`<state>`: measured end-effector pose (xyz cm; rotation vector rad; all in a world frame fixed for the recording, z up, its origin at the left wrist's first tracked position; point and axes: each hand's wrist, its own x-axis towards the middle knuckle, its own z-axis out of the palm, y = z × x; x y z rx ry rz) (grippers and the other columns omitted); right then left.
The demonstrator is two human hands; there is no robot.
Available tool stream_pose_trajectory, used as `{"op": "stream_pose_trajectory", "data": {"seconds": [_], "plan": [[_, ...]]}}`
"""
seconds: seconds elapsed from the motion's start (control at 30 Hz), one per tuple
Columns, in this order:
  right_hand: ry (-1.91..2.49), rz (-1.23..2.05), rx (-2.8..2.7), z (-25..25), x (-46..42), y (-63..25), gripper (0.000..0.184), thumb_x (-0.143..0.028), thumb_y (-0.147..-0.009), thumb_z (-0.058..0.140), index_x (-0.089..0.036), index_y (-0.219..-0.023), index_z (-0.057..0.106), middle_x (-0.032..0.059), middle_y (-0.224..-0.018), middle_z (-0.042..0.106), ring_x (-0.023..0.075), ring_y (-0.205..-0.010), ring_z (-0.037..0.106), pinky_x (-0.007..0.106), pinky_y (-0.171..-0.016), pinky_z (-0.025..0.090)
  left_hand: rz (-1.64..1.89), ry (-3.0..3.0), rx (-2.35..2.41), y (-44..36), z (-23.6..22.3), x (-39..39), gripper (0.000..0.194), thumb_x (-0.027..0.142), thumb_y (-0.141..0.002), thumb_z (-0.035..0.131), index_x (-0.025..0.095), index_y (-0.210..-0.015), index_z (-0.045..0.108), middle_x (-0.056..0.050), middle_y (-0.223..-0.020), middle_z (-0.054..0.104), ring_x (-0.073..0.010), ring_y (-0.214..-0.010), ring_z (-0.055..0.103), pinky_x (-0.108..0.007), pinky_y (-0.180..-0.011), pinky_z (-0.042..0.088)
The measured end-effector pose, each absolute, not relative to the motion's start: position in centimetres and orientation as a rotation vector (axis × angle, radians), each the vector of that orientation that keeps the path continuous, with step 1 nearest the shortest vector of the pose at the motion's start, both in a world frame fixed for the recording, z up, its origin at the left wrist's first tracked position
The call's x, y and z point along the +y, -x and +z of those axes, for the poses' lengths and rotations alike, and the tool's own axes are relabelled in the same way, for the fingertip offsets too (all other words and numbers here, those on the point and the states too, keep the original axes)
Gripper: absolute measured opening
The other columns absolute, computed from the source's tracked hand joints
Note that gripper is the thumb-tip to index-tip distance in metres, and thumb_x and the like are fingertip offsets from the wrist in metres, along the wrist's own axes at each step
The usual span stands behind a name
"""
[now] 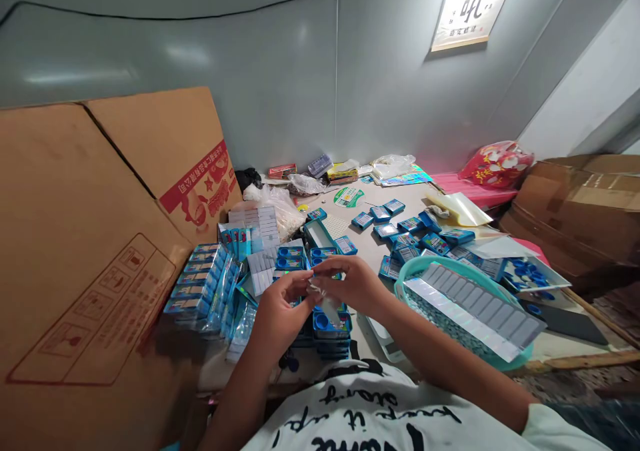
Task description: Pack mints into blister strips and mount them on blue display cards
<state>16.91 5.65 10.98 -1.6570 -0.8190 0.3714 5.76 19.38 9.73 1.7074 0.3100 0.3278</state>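
My left hand [281, 310] and my right hand [354, 286] meet in front of me, fingertips pinched together. Between them is a small whitish, translucent piece [329, 306] that looks like thin plastic film; it hangs down from the fingers and its exact kind is unclear. Below and behind the hands stand stacks of small blue boxes [331, 326] with round blue parts in their tops. My hands cover part of these stacks. An open blue tray-like box [317, 233] lies just beyond.
A large cardboard box [100, 238] rises at my left beside stacked blue packs [197, 284]. On the right, a turquoise basin [400, 284] holds small pellets under a sheet of grey labels [470, 308]. Loose blue boxes [385, 231] lie scattered behind it, near a tray of blue caps [530, 274].
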Motion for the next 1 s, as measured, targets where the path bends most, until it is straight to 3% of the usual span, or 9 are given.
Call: {"op": "stream_pose_trajectory", "data": {"seconds": [0.1, 0.17, 0.33, 0.53, 0.73, 0.87, 1.0], "plan": [[1.654, 0.304, -0.812, 10.7, 6.1, -16.9, 0.011, -0.03, -0.081, 0.069, -0.022, -0.08, 0.077, 0.0022, -0.076, 0.073, 0.0188, -0.073, 0.065, 0.031, -0.069, 0.051, 0.325, -1.579, 0.326, -6.0, 9.8, 19.6, 0.082, 0.027, -0.073, 0.082, 0.025, -0.144, 0.042, -0.002, -0.089, 0.075, -0.0169, -0.084, 0.071, -0.029, -0.08, 0.056], [1.628, 0.279, -0.785, 10.5, 6.3, -16.8, 0.012, -0.031, -0.081, 0.068, -0.022, -0.079, 0.075, 0.0028, -0.077, 0.073, 0.019, -0.075, 0.065, 0.032, -0.069, 0.05, 0.309, -1.51, 0.335, -6.2, 9.9, 19.8, 0.088, 0.029, -0.072, 0.082, 0.025, -0.147, 0.035, -0.001, -0.085, 0.074, -0.0148, -0.078, 0.07, -0.026, -0.075, 0.055], [1.441, 0.284, -0.685, 9.8, 7.1, -16.1, 0.021, -0.04, -0.084, 0.067, -0.018, -0.081, 0.068, 0.0043, -0.08, 0.07, 0.0179, -0.076, 0.064, 0.031, -0.07, 0.051, 0.322, -1.462, 0.384, -6.7, 10.0, 20.2, 0.083, 0.03, -0.066, 0.087, 0.021, -0.137, 0.045, 0.0, -0.078, 0.072, -0.0138, -0.073, 0.069, -0.024, -0.069, 0.055], [1.32, 0.142, -0.544, 10.5, 6.0, -17.6, 0.028, -0.04, -0.085, 0.071, -0.022, -0.105, 0.072, 0.0023, -0.087, 0.07, 0.0146, -0.076, 0.061, 0.028, -0.068, 0.049, 0.302, -1.398, 0.375, -6.2, 9.8, 21.5, 0.076, 0.03, -0.068, 0.086, 0.017, -0.133, 0.048, -0.001, -0.077, 0.074, -0.0169, -0.087, 0.072, -0.028, -0.084, 0.057], [1.202, 0.124, -0.465, 10.7, 4.1, -19.6, 0.022, -0.037, -0.086, 0.07, -0.025, -0.105, 0.071, -0.0041, -0.072, 0.06, 0.0107, -0.062, 0.053, 0.028, -0.061, 0.044, 0.449, -1.114, 0.476, -5.5, 10.0, 23.5, 0.07, 0.026, -0.067, 0.088, 0.023, -0.129, 0.056, 0.002, -0.085, 0.072, -0.0113, -0.086, 0.071, -0.021, -0.081, 0.058], [1.364, 0.05, -0.564, 10.3, 3.9, -19.0, 0.031, -0.04, -0.091, 0.064, -0.029, -0.12, 0.064, -0.0022, -0.085, 0.059, 0.0143, -0.081, 0.057, 0.03, -0.074, 0.047, 0.484, -0.996, 0.463, -5.3, 10.2, 23.9, 0.063, 0.022, -0.066, 0.088, 0.024, -0.123, 0.062, 0.002, -0.086, 0.071, -0.0107, -0.083, 0.07, -0.023, -0.078, 0.061], [1.568, 0.112, -0.734, 10.1, 4.0, -18.5, 0.029, -0.047, -0.096, 0.055, -0.026, -0.11, 0.069, 0.0043, -0.108, 0.064, 0.0203, -0.104, 0.058, 0.037, -0.093, 0.044, 0.525, -0.946, 0.497, -5.3, 10.3, 23.8, 0.06, 0.021, -0.063, 0.089, 0.025, -0.118, 0.065, 0.003, -0.084, 0.07, -0.0114, -0.083, 0.071, -0.022, -0.075, 0.062]]}}
